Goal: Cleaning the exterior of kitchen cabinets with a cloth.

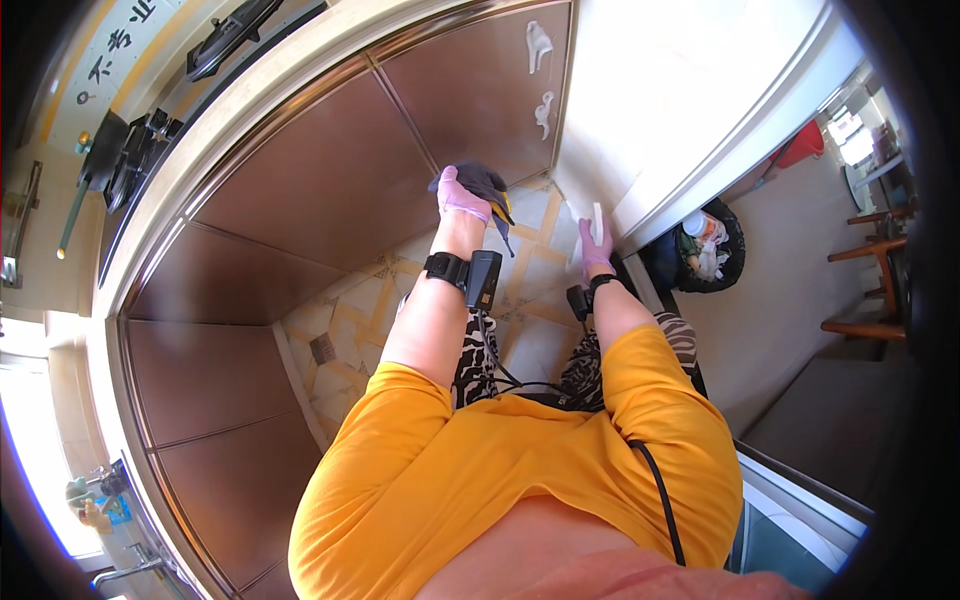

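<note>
My left hand, in a pink glove, grips a dark grey cloth with a yellow underside. The cloth is bunched beside the lower part of a brown cabinet door, and one corner hangs down. Whether it touches the door cannot be made out. On the right, my right hand, also gloved in pink, is closed around a slim white object; its full shape is lost against the pale background. Two white foam-like patches, an upper one and a lower one, mark the farther cabinet door.
Patterned tiles cover the floor. A white panel stands to the right, beyond it a black-lined bin with rubbish and wooden chair legs. On the left, a counter edge carries a gas hob and a pan.
</note>
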`<move>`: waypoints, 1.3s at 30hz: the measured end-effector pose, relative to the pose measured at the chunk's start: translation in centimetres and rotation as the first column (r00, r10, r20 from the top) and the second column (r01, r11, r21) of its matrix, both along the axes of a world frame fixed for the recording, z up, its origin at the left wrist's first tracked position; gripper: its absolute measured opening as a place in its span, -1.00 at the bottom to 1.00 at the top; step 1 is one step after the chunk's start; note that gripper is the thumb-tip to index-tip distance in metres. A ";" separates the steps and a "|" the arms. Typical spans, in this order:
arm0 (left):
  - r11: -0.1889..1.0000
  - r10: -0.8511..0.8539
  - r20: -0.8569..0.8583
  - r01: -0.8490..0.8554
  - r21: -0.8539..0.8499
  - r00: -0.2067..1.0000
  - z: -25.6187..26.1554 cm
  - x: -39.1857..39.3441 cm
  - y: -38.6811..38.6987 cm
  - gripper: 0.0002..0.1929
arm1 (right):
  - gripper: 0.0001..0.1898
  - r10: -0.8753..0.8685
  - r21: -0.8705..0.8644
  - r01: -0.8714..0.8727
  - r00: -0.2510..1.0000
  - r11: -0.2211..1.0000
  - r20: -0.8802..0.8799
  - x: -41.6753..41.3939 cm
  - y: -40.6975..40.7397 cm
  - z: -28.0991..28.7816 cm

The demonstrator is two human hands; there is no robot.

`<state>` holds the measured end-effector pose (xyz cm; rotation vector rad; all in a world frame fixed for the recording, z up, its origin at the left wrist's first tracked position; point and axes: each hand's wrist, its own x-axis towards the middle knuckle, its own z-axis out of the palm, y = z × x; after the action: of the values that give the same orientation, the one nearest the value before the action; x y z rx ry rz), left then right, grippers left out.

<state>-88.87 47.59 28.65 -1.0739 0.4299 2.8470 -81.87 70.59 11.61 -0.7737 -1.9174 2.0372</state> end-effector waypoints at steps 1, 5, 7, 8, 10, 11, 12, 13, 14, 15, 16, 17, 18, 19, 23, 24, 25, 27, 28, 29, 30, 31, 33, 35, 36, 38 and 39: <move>1.000 0.019 -0.016 -0.019 0.013 1.000 -0.2 -0.2 -0.2 -0.79 | -0.46 0.003 0.000 -0.003 1.000 1.000 0.001 0.9 0.7 -0.6; 1.000 0.010 0.009 -0.010 0.000 1.000 -0.3 -0.1 0.1 -0.84 | -0.49 0.033 0.320 -0.097 0.979 0.942 0.201 3.7 2.1 -0.9; 0.998 -0.020 0.018 0.019 0.056 1.000 0.7 0.4 0.3 -0.88 | -0.49 0.036 0.357 -0.158 0.945 0.921 0.325 3.9 2.3 -0.6; 0.996 -0.053 -0.038 0.055 0.073 0.998 -0.9 -0.1 0.3 -0.90 | -0.49 0.000 0.364 -0.124 0.946 0.923 0.323 3.6 2.5 -1.5; 0.992 -0.111 -0.028 0.113 0.060 0.993 -1.1 0.1 1.1 -0.90 | -0.49 -0.038 0.375 -0.092 0.945 0.923 0.324 3.6 2.9 -2.3; 0.985 -0.157 0.000 0.156 0.072 0.988 -1.0 0.2 1.4 -0.90 | -0.47 0.019 0.327 -0.128 0.949 0.936 0.316 3.9 3.1 -2.7; 0.985 -0.143 0.009 0.141 0.099 0.990 -1.2 0.4 1.7 -0.79 | -0.46 0.078 0.279 -0.167 0.950 0.946 0.303 4.0 3.2 -2.8; 0.986 -0.137 0.007 0.135 0.101 0.991 -1.2 0.4 1.8 -0.79 | -0.46 0.084 0.281 -0.172 0.950 0.944 0.302 4.2 3.3 -2.9; 0.981 -0.164 -0.006 0.164 0.102 0.986 -1.2 0.4 1.8 -0.83 | -0.45 0.116 0.292 -0.196 0.956 0.936 0.271 4.5 3.5 -3.0; 0.975 -0.198 -0.016 0.198 0.104 0.980 -1.1 0.7 2.0 -0.87 | -0.44 0.143 0.302 -0.214 0.960 0.929 0.243 5.0 3.8 -3.2; 0.974 -0.202 0.008 0.200 0.103 0.979 -0.8 0.6 2.2 -0.86 | -0.44 0.140 0.305 -0.213 0.960 0.928 0.244 5.3 4.2 -3.4; 0.973 -0.205 0.007 0.203 0.107 0.979 -0.7 0.9 2.3 -0.86 | -0.41 0.105 0.309 -0.241 0.911 0.920 0.398 5.6 4.6 -3.5; 0.978 -0.185 0.006 0.184 0.101 0.983 -0.6 1.0 2.2 -0.86 | -0.38 0.069 0.308 -0.273 0.840 0.912 0.539 5.5 4.6 -3.5; 0.983 -0.158 0.006 0.157 0.094 0.987 -0.7 1.0 1.9 -0.86 | -0.38 0.079 0.308 -0.283 0.839 0.908 0.538 5.1 4.2 -2.3; 0.998 -0.017 0.023 0.016 0.064 1.000 -1.0 0.6 0.5 -0.77 | -0.32 0.349 -0.270 -0.943 -0.192 0.192 0.917 3.7 -0.2 5.1; 0.996 -0.078 0.004 0.077 0.049 0.997 -0.8 0.7 0.2 -0.76 | -0.35 0.398 -0.393 -0.916 -0.392 -0.084 0.829 3.5 -1.3 5.6; 0.990 -0.137 -0.009 0.137 0.031 0.991 -0.4 1.0 -0.1 -0.75 | -0.37 0.379 -0.250 -0.966 -0.253 -0.059 0.890 3.5 -3.6 7.9; 0.966 -0.248 -0.114 0.254 0.039 0.962 2.9 2.1 2.4 -0.73 | -0.47 0.829 -0.086 -0.961 0.181 0.264 0.529 1.6 -0.4 0.9; 0.915 -0.375 -0.241 0.399 0.061 0.895 5.6 3.2 5.6 -0.71 | -0.56 0.927 -0.354 -0.882 0.365 0.312 -0.091 0.8 6.4 -6.1; 0.939 -0.328 -0.218 0.343 0.031 0.919 4.7 3.2 2.5 -0.71 | -0.56 0.925 0.127 -0.930 0.360 0.345 0.123 -1.5 1.0 -3.9; 0.915 -0.367 -0.319 0.401 0.046 0.874 4.5 3.2 0.4 -0.70 | -0.56 0.874 0.373 -0.881 0.404 0.292 0.271 -1.9 -2.3 -1.2; 0.872 -0.418 -0.428 0.486 0.060 0.801 4.7 3.1 -0.4 -0.69 | -0.57 0.847 0.484 -0.828 0.453 0.283 0.280 -1.9 -3.3 0.6; 0.865 -0.430 -0.444 0.500 0.046 0.786 4.7 3.0 -0.6 -0.70 | -0.57 0.826 0.592 -0.746 0.516 0.305 0.225 -2.4 -3.3 3.9; 0.854 -0.504 -0.348 0.516 -0.066 0.790 4.5 3.0 -0.6 -0.72 | -0.57 0.819 0.619 -0.713 0.542 0.330 0.187 -2.9 -3.4 7.1; 0.870 -0.491 -0.206 0.488 -0.067 0.847 4.5 3.0 -0.3 -0.75 | -0.55 0.844 0.353 -0.770 0.517 0.532 -0.144 -3.5 -3.1 8.4; 0.878 -0.476 -0.172 0.477 -0.037 0.863 4.1 2.6 -0.6 -0.77 | -0.47 0.481 -0.303 -0.818 0.543 0.490 -0.688 -4.3 -3.5 10.9; 0.889 -0.455 -0.129 0.458 -0.011 0.881 3.7 2.5 -1.1 -0.78 | -0.47 0.484 -0.305 -0.821 0.540 0.482 -0.689 -4.0 -4.1 12.9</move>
<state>-86.35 46.53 32.39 -0.6710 0.5754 2.4932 -85.90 66.54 24.54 0.6432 -1.3001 2.9864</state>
